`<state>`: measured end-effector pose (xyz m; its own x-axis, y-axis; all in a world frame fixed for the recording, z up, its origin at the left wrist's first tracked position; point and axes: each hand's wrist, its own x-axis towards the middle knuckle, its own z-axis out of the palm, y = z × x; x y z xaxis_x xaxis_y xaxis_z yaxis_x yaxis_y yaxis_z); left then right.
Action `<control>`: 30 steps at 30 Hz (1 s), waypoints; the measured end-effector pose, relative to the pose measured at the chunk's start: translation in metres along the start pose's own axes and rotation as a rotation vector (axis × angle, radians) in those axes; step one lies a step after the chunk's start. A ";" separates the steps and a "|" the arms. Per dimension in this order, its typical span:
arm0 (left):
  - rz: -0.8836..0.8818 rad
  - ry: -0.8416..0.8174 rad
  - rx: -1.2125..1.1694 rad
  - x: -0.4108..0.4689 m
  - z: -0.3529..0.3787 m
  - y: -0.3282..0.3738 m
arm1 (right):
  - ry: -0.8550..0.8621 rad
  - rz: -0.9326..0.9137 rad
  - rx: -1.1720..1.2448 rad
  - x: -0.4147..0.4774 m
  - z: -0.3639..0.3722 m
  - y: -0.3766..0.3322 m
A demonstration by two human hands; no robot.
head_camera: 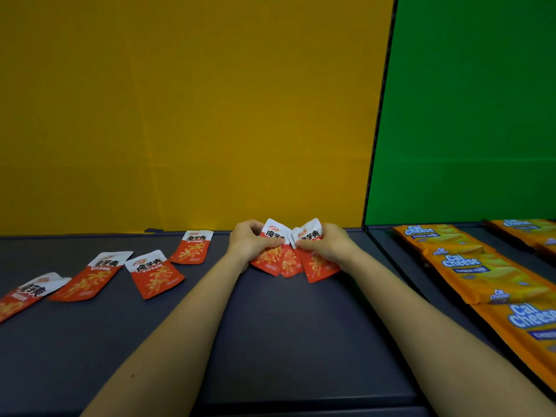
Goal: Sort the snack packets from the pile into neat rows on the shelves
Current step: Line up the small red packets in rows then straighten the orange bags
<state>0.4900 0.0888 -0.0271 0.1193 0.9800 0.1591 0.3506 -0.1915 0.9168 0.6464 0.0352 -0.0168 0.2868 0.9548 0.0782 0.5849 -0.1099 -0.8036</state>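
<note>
Two bare arms (180, 320) run out from my near edge across the dark shelf (285, 332). At their far end both grips are clamped. The left hand (248, 243) and right hand (328, 246), fingers curled, pinch a fan of three red-and-white packets (289, 263) close to the back of the shelf. From here I cannot tell whether the fan's lower edges rest on the shelf or hang just above it. I judge these sachets light, thin and soft, with a slick film that lets one slide over its neighbour, so a loose pinch could spill the fan. The flat white seal strip at the top looks the surest place to take each one, since the filled red belly would give and crease. To the left, four loose packets (155, 275) lie flat and apart, each skewed at its own angle, trailing from the near left corner toward the back. They will want squaring up before they count as a row. To the right, in the next bay, orange wafer packs (481, 269) lie overlapped in a tidy line running away from me. Farthest off stand a yellow panel (195, 100) behind the hands and a green panel (466, 100) behind the wafers.
</note>
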 end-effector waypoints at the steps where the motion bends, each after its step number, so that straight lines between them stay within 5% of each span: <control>1: -0.014 0.031 -0.052 -0.002 0.002 0.001 | 0.000 -0.005 0.021 -0.001 0.002 -0.001; 5: -0.121 0.151 -0.213 -0.008 0.013 0.006 | 0.010 -0.027 0.150 -0.008 0.013 -0.005; 11: -0.336 0.114 -0.608 -0.015 0.008 0.016 | -0.003 0.017 0.352 -0.015 0.021 -0.009; 21: -0.298 0.096 -0.897 -0.034 -0.005 0.043 | 0.276 -0.059 0.485 -0.041 0.003 -0.032; 30: -0.306 -0.294 -0.886 -0.087 -0.013 0.080 | 0.525 -0.176 0.661 -0.152 -0.063 -0.017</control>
<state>0.4961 -0.0109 0.0375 0.4083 0.9051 -0.1183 -0.4045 0.2956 0.8654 0.6408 -0.1252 0.0228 0.6424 0.6734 0.3659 0.1393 0.3668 -0.9198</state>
